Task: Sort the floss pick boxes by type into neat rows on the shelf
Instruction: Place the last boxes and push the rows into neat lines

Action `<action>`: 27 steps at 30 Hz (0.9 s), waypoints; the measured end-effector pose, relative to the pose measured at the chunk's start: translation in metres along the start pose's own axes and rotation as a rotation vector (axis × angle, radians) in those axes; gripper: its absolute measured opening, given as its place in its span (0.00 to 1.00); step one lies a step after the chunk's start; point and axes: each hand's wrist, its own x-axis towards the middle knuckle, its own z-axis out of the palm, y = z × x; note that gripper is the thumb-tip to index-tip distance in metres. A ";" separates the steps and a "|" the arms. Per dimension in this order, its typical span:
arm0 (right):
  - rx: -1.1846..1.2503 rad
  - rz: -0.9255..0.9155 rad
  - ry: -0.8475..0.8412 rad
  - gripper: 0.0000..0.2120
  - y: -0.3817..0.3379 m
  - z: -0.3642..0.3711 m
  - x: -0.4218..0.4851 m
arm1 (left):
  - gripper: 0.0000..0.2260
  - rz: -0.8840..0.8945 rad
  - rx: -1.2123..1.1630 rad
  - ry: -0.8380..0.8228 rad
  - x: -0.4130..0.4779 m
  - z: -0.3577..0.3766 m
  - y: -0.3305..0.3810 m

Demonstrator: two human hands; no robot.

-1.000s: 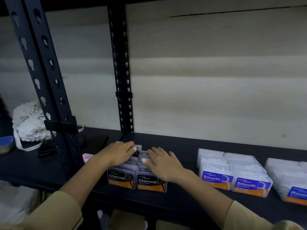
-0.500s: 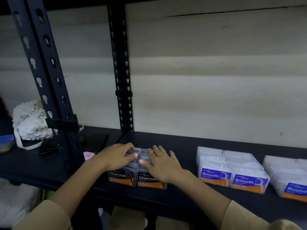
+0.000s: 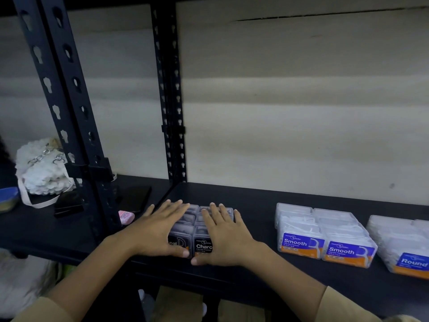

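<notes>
- Pressing flat on Charcoal boxes (image 3: 202, 247) with left hand (image 3: 160, 231) and right hand (image 3: 225, 235), fingers (image 3: 173, 209) straight, slightly apart: likely squaring the block.
- Kept well apart from Smooth boxes (image 3: 325, 238) on the shelf (image 3: 255, 201), separating types.

A black post (image 3: 69, 112), punched with keyhole slots, slants up at the left. Left of the post sits a white nubbly bag (image 3: 44, 175) with a metal chain (image 3: 38, 157) and a pale strap (image 3: 24, 198). Further left, at the frame's edge, is a blue-rimmed dish (image 3: 8, 195). Just left of the post's foot lies a flat black case (image 3: 68, 206). Just right of the foot lies a small pink packet (image 3: 126, 216), with a dark flat slab (image 3: 137, 195) behind it. Right of the post and further back stands a rear post (image 3: 170, 101), also slotted. Behind both runs a pale wall (image 3: 301, 112) with a thin crack (image 3: 301, 16) near its top. Below and left of the post, white plastic (image 3: 21, 280) shows dimly.
</notes>
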 end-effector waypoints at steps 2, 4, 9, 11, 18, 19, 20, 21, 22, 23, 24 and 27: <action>0.000 0.009 0.017 0.51 0.000 0.001 0.002 | 0.56 0.005 0.030 0.005 0.003 -0.001 0.000; 0.001 0.022 0.025 0.50 -0.001 0.001 0.003 | 0.57 -0.004 0.046 -0.011 0.006 -0.002 0.000; -0.004 0.032 0.022 0.49 0.000 0.001 0.006 | 0.53 -0.006 -0.036 -0.026 0.012 0.001 0.002; -0.010 0.038 0.020 0.49 0.000 0.002 0.007 | 0.52 0.007 -0.050 -0.012 0.014 0.003 0.003; -0.055 0.048 0.029 0.49 0.012 0.000 0.008 | 0.51 0.058 -0.069 0.026 0.027 0.006 0.007; -0.062 0.052 0.032 0.50 0.015 0.000 0.008 | 0.51 0.064 -0.072 0.027 0.030 0.006 0.009; -0.069 0.058 0.035 0.50 0.018 0.000 0.008 | 0.51 0.070 -0.072 0.028 0.033 0.006 0.010; -0.072 0.065 0.038 0.50 0.021 -0.001 0.008 | 0.51 0.076 -0.070 0.029 0.036 0.006 0.012; -0.071 0.073 0.040 0.50 0.024 -0.001 0.008 | 0.51 0.081 -0.067 0.031 0.040 0.006 0.013; -0.067 0.081 0.042 0.50 0.027 -0.001 0.008 | 0.51 0.084 -0.063 0.031 0.044 0.006 0.015; -0.061 0.089 0.043 0.50 0.029 -0.001 0.009 | 0.51 0.087 -0.059 0.029 0.048 0.006 0.017; -0.052 0.102 0.052 0.50 0.038 -0.001 0.011 | 0.51 0.090 -0.048 0.027 0.058 0.005 0.021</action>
